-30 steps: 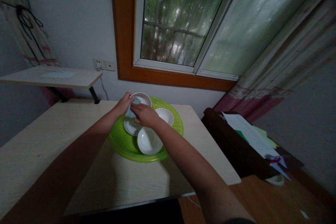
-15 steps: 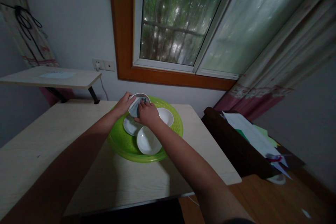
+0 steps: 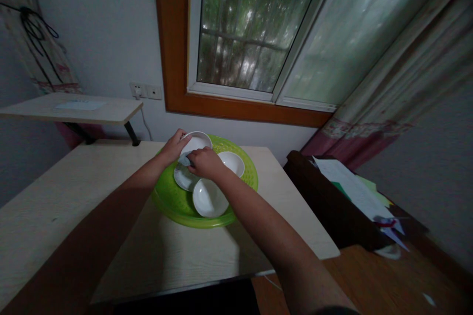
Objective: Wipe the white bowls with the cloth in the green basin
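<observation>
My left hand [image 3: 173,147] grips the left rim of a white bowl [image 3: 197,141], which is tilted toward me above the far side of a round green basket [image 3: 172,211]. A grey-blue cloth [image 3: 184,159] is bunched in my closed right hand [image 3: 205,161], at the bowl's near edge. Beneath them lies another white dish [image 3: 184,177], partly covered by the hand and cloth. Two more white bowls rest in the basket: one at the front [image 3: 210,199] and one on the right [image 3: 233,163], partly behind my right wrist.
The basket stands on a pale wooden table [image 3: 273,216] against the wall below a window. A raised shelf [image 3: 74,108] on black legs is at the left. Right of the table, a dark brown piece of furniture [image 3: 318,202] bears papers [image 3: 347,184].
My right hand has drawn the cloth from inside the held bowl down to its near left edge, showing more of the white inside. My left hand keeps its grip.
</observation>
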{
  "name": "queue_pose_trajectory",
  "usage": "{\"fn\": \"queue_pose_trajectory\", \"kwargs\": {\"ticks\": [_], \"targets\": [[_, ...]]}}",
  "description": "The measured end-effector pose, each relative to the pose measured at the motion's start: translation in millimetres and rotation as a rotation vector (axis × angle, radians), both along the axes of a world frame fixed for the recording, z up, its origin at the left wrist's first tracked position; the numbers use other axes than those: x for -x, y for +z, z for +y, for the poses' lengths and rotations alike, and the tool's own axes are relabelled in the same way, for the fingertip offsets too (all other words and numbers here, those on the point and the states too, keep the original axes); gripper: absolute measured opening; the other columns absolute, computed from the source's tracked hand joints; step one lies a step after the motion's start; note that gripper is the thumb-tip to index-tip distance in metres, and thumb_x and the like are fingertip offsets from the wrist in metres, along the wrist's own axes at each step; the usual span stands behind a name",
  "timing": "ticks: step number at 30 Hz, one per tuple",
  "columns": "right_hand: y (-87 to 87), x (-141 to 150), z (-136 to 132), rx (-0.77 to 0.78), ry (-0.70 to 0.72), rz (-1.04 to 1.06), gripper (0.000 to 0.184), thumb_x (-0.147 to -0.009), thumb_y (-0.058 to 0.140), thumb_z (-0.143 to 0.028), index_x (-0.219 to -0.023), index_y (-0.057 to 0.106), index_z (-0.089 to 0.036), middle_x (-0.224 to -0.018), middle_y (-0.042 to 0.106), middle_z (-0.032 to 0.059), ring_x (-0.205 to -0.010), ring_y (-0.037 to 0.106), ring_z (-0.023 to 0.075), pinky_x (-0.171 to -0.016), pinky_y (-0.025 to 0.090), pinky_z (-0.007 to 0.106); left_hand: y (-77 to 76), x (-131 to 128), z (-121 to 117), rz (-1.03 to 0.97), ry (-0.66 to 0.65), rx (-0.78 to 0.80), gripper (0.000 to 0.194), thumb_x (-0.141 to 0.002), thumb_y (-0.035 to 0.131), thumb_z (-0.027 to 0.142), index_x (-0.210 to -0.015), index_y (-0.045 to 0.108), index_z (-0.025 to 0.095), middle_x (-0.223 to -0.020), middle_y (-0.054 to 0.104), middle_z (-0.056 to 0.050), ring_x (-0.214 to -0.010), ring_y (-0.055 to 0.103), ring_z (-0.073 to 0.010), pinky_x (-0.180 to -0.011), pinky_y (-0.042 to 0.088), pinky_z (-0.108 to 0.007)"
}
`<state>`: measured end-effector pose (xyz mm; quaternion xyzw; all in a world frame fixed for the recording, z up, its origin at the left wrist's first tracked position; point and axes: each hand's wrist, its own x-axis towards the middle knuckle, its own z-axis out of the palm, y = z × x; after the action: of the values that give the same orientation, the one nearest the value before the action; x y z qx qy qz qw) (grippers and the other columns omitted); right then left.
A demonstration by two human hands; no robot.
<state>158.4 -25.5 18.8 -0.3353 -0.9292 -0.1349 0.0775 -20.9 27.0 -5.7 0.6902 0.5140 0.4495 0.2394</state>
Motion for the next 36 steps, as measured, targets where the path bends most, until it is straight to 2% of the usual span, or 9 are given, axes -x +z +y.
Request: {"fn": "queue_pose_trajectory", "kwargs": {"ticks": [3, 10, 13, 18, 21, 24, 27, 31, 36], "targets": [[-0.4, -2, 1, 0.026, 0.053, 0.039, 0.030, -0.090, 0.062, -0.032, -0.113, 0.066, -0.014, -0.111, 0.072, 0.0105, -0.101, 0.067, 0.0257, -0.092, 0.048, 0.038, -1.8, 1, 2, -0.005, -0.015, 0.004, 0.035, -0.090, 0.045, 0.056, -0.100, 0.051, 0.023, -0.091, 0.057, -0.001, -0.088, 0.055, -0.0198, -0.083, 0.042, -0.034], [-8.7, -3, 6, 0.043, 0.076, 0.161, 0.060, -0.088, 0.064, -0.034, -0.142, 0.046, -0.013, -0.146, 0.053, 0.0160, -0.133, 0.050, 0.0296, -0.109, 0.039, 0.045, -6.4, 1, 6, -0.027, -0.042, -0.005, 0.036, -0.091, 0.044, 0.057, -0.098, 0.052, 0.023, -0.092, 0.058, 0.000, -0.095, 0.056, -0.0201, -0.090, 0.043, -0.034], [-12.7, -4, 8, 0.009, 0.027, 0.182, 0.073, -0.085, 0.068, -0.041, -0.146, 0.041, -0.010, -0.150, 0.049, 0.0174, -0.140, 0.041, 0.0326, -0.115, 0.033, 0.048, -8.0, 1, 7, -0.045, -0.047, -0.001, 0.038, -0.090, 0.045, 0.059, -0.098, 0.053, 0.023, -0.092, 0.059, 0.000, -0.094, 0.056, -0.0201, -0.090, 0.043, -0.034], [-13.2, -4, 4, -0.066, -0.135, 0.190, 0.084, -0.081, 0.071, -0.053, -0.145, 0.041, -0.007, -0.153, 0.045, 0.0209, -0.134, 0.043, 0.0368, -0.108, 0.040, 0.051, -6.0, -1, 6, -0.048, -0.029, 0.027, 0.040, -0.089, 0.046, 0.060, -0.099, 0.053, 0.023, -0.088, 0.059, -0.001, -0.086, 0.056, -0.0197, -0.079, 0.043, -0.033], [-11.4, -3, 2, -0.101, -0.214, 0.194, 0.082, -0.081, 0.068, -0.061, -0.138, 0.049, -0.006, -0.145, 0.052, 0.0236, -0.128, 0.048, 0.0372, -0.102, 0.043, 0.050, -3.8, -1, 4, -0.034, -0.006, 0.008, 0.040, -0.088, 0.048, 0.060, -0.101, 0.052, 0.022, -0.089, 0.058, -0.001, -0.086, 0.056, -0.0199, -0.078, 0.043, -0.033], [-9.5, -2, 1, -0.083, -0.281, 0.159, 0.070, -0.081, 0.067, -0.065, -0.119, 0.063, -0.006, -0.117, 0.069, 0.0233, -0.115, 0.056, 0.0356, -0.096, 0.045, 0.047, -3.4, -1, 4, 0.012, 0.011, -0.008, 0.041, -0.087, 0.050, 0.059, -0.103, 0.052, 0.022, -0.091, 0.057, -0.002, -0.088, 0.056, -0.0205, -0.079, 0.044, -0.034], [-7.7, 1, 1, -0.045, -0.279, 0.098, 0.059, -0.082, 0.066, -0.065, -0.101, 0.072, -0.010, -0.096, 0.074, 0.0189, -0.106, 0.061, 0.0342, -0.091, 0.046, 0.045, -3.8, 1, 4, 0.040, 0.017, -0.020, 0.041, -0.085, 0.052, 0.059, -0.104, 0.053, 0.022, -0.090, 0.057, -0.002, -0.088, 0.057, -0.0211, -0.080, 0.044, -0.035], [-5.1, 1, 3, -0.013, -0.181, 0.024, 0.051, -0.087, 0.063, -0.061, -0.097, 0.075, -0.013, -0.093, 0.075, 0.0157, -0.102, 0.062, 0.0317, -0.087, 0.047, 0.041, -3.3, 1, 3, 0.035, 0.018, -0.015, 0.039, -0.085, 0.053, 0.057, -0.103, 0.055, 0.023, -0.089, 0.059, -0.002, -0.088, 0.057, -0.0210, -0.079, 0.044, -0.034], [-4.9, -2, 5, 0.004, 0.012, -0.003, 0.030, -0.088, 0.068, -0.044, -0.102, 0.072, -0.017, -0.105, 0.074, 0.0107, -0.108, 0.059, 0.0285, -0.091, 0.044, 0.041, -3.7, 1, 2, 0.017, -0.014, -0.014, 0.039, -0.085, 0.052, 0.057, -0.103, 0.055, 0.023, -0.089, 0.060, -0.001, -0.085, 0.057, -0.0199, -0.076, 0.044, -0.032]]}}
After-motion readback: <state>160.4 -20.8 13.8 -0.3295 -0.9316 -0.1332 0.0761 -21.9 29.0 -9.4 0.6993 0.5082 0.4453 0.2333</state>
